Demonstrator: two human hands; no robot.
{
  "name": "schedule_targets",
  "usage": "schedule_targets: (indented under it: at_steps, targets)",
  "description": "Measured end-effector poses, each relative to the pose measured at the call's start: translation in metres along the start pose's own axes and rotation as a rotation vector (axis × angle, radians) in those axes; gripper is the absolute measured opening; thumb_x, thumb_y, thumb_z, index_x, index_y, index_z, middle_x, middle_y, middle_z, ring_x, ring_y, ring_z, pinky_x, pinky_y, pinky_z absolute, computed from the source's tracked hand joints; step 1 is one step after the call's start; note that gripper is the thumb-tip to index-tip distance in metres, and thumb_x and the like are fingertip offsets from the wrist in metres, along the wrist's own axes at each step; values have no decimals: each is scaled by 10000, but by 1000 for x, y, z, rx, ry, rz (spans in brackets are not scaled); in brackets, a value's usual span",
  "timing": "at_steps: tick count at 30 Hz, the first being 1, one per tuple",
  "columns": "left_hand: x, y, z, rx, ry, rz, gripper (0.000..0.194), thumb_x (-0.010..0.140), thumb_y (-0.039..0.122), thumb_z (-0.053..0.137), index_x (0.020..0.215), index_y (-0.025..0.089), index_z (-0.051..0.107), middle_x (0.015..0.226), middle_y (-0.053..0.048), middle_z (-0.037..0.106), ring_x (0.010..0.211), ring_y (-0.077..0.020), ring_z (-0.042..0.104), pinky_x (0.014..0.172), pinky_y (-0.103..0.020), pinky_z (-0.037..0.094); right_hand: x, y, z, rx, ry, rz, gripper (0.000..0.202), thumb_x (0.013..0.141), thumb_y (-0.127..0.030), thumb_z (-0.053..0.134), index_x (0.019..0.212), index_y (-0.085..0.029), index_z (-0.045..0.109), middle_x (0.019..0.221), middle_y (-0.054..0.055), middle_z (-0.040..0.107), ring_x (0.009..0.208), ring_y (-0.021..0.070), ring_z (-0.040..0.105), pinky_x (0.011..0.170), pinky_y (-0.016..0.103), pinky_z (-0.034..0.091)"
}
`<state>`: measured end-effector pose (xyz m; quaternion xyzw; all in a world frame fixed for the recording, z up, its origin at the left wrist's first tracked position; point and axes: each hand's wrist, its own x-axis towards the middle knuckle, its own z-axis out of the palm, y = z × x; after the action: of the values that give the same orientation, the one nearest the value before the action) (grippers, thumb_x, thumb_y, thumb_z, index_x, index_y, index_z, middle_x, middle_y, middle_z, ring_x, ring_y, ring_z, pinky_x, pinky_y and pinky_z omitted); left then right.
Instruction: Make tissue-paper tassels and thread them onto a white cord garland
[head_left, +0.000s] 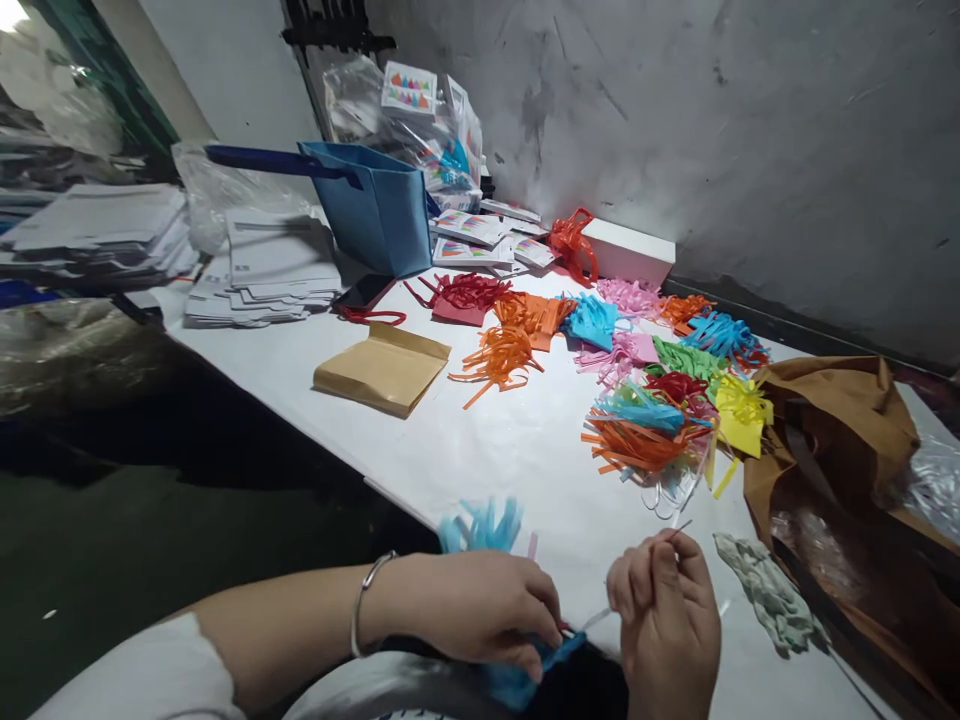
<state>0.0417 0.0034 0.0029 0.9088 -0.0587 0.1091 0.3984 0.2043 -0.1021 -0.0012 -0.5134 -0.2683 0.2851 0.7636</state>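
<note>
My left hand [480, 600], with a metal bangle at its wrist, curls its fingers over a blue fringed paper tassel [484, 525] at the near table edge. Part of the blue paper hangs below the palm, and the fingers cover its middle. To the right, my right hand [667, 610] is closed in a pinch on a thin pale string [598, 619] that runs toward the blue paper. A fine reddish tip [681, 527] pokes out above the right fingers; I cannot tell its kind. Beyond that hand lies a heap of orange and blue tassels [645, 440] with loose strings.
Several coloured tassels [532, 315] spread across the white table [420, 460]. A brown paper envelope [382, 370], paper stacks [277, 260] and a blue felt bag [375, 210] stand left. At right are a crumpled glove [769, 590] and a brown bag [832, 400].
</note>
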Motion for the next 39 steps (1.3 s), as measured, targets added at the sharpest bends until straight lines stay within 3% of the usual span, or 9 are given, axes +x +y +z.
schedule_targets:
  at_steps: [3, 8, 12, 15, 19, 24, 27, 34, 39]
  targets:
    - [24, -29, -45, 31, 124, -52, 196, 960, 220, 521, 1040, 171, 694, 1017, -124, 720, 909, -182, 682, 817, -237, 509, 1, 3, -6, 33, 21, 38, 218, 934, -421, 606, 942, -223, 513, 559, -111, 348, 400, 44, 293, 390, 151, 250]
    - [79, -116, -139, 311, 442, -480, 143, 889, 94, 576, 983, 81, 683, 1122, -185, 664, 1078, -259, 610, 988, -416, 445, -14, 14, -5, -51, -52, 142, 281, 913, -476, 615, 956, -211, 532, 569, -94, 352, 462, 59, 301, 423, 156, 245]
    - [93, -154, -165, 317, 504, -606, 206, 921, 263, 623, 1056, 108, 643, 1138, -110, 641, 1068, -243, 607, 949, -467, 486, -24, 11, -1, -138, -38, 250, 350, 890, -538, 613, 972, -208, 535, 617, -72, 378, 532, 75, 343, 486, 171, 279]
    - [86, -147, -155, 235, 508, -608, 183, 903, 274, 643, 947, 99, 672, 1014, -98, 681, 986, -234, 635, 885, -411, 510, -27, 6, -2, -213, -46, 250, 386, 880, -574, 597, 967, -202, 545, 610, -67, 386, 528, 85, 353, 487, 187, 292]
    - [65, -100, -115, 9, 476, -537, 189, 902, 259, 609, 984, 108, 691, 879, -84, 712, 782, -178, 665, 702, -288, 513, -28, -1, 2, -317, -93, 213, 386, 878, -564, 592, 938, -183, 601, 556, -63, 407, 479, 84, 352, 436, 189, 246]
    - [33, -26, -48, -1040, 536, -387, 352, 757, 368, 800, 948, 127, 629, 719, -19, 657, 559, -86, 589, 517, -184, 449, -30, -13, 18, -360, -126, 137, 339, 899, -516, 579, 931, -185, 641, 588, -33, 523, 447, 76, 368, 400, 193, 249]
    - [23, -3, -25, -1308, 584, -396, 331, 727, 323, 840, 856, 127, 607, 689, -20, 667, 537, -72, 585, 501, -161, 444, -31, -20, 25, -394, -170, 112, 315, 906, -491, 576, 921, -184, 648, 573, -35, 525, 445, 78, 391, 397, 190, 268]
    - [19, 2, -4, -1385, 686, -412, 307, 723, 273, 848, 836, 122, 606, 702, -25, 693, 538, -73, 605, 515, -163, 462, -38, -21, 20, -467, -225, 91, 296, 911, -462, 567, 879, -179, 648, 556, -34, 517, 482, 97, 473, 433, 184, 362]
    - [18, 4, 5, -1193, 721, -448, 320, 694, 288, 861, 787, 117, 607, 693, -31, 703, 560, -79, 602, 552, -177, 466, -38, -20, 11, -476, -261, 145, 304, 904, -471, 586, 847, -176, 627, 520, -50, 482, 446, 80, 422, 405, 180, 301]
